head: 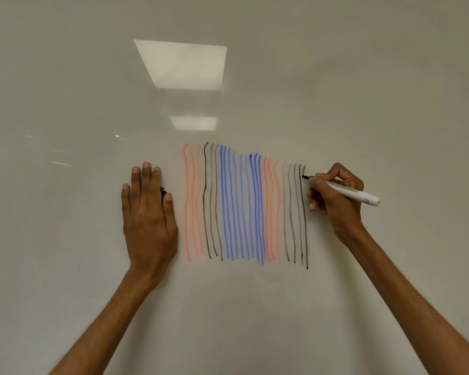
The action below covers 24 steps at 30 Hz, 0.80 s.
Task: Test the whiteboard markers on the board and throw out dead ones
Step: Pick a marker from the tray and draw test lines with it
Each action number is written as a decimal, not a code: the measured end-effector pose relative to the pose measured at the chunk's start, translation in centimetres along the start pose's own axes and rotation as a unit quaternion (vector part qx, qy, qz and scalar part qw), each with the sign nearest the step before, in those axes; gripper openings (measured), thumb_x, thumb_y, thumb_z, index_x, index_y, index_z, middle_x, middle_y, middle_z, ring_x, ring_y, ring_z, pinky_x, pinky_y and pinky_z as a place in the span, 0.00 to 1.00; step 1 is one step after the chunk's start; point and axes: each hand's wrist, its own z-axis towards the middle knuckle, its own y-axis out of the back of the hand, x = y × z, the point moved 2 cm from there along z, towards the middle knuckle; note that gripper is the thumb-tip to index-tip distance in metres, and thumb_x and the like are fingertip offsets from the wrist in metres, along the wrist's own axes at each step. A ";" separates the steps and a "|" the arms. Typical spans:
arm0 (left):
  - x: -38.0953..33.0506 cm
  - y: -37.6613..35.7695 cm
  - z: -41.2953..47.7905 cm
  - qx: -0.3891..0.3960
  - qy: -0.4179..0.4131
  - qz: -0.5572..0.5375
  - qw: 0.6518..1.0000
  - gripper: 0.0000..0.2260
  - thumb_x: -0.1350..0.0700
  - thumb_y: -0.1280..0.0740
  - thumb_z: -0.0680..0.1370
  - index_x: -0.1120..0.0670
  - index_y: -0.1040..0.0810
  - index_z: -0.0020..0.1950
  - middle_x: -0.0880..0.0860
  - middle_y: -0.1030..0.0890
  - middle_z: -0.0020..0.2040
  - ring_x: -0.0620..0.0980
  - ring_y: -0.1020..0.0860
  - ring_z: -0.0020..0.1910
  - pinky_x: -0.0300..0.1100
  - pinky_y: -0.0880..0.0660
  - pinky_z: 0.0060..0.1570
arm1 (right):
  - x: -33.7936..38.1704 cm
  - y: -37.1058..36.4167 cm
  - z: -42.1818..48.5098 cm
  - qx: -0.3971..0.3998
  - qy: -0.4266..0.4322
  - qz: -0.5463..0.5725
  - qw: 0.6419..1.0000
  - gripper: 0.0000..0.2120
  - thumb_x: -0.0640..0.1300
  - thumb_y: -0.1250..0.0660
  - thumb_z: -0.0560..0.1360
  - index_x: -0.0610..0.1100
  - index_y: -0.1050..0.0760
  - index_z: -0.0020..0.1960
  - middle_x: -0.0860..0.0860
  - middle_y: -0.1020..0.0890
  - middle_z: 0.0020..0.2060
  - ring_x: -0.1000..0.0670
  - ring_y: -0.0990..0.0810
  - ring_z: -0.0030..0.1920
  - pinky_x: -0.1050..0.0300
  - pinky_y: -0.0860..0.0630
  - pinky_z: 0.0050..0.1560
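My right hand point(333, 196) grips a white-barrelled black marker point(344, 189). Its uncapped tip touches the whiteboard point(255, 307) near the top of the rightmost black line point(305, 217). Several vertical test lines cover the board's middle: faint red, black, blue, red again, then thin grey-black ones at the right. My left hand point(146, 212) lies flat against the board left of the lines, fingers straight. A black cap point(163, 192) peeks out, pinched between its thumb and index finger.
Two ceiling-light reflections point(184, 66) shine on the board above the lines. Bare board surface lies to the right of the last black line and below the strokes. No other markers or bin are in view.
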 end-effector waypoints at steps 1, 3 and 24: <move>0.0 0.0 0.0 0.000 -0.001 0.001 1.000 0.22 0.56 0.48 0.85 0.61 0.41 0.79 0.57 0.41 0.80 0.52 0.47 0.80 0.50 0.52 0.79 | -0.2 0.1 -0.2 0.002 -0.002 0.000 1.000 0.18 0.28 0.34 0.75 0.45 0.35 0.34 0.44 0.20 0.28 0.47 0.27 0.21 0.65 0.33 0.24; 0.0 0.0 0.0 0.001 -0.001 0.000 1.000 0.22 0.56 0.48 0.85 0.61 0.41 0.79 0.57 0.41 0.80 0.52 0.47 0.80 0.50 0.52 0.79 | -0.5 0.4 -0.5 0.004 -0.002 -0.002 1.000 0.18 0.27 0.34 0.75 0.44 0.36 0.34 0.43 0.21 0.28 0.47 0.28 0.21 0.63 0.32 0.24; 0.0 0.0 -0.1 -0.003 -0.001 -0.002 1.000 0.22 0.56 0.47 0.85 0.61 0.40 0.79 0.58 0.41 0.80 0.53 0.47 0.80 0.51 0.51 0.79 | -3.8 3.3 -5.8 0.015 -0.018 -0.040 0.999 0.22 0.22 0.36 0.73 0.45 0.32 0.30 0.37 0.24 0.25 0.45 0.30 0.19 0.63 0.32 0.22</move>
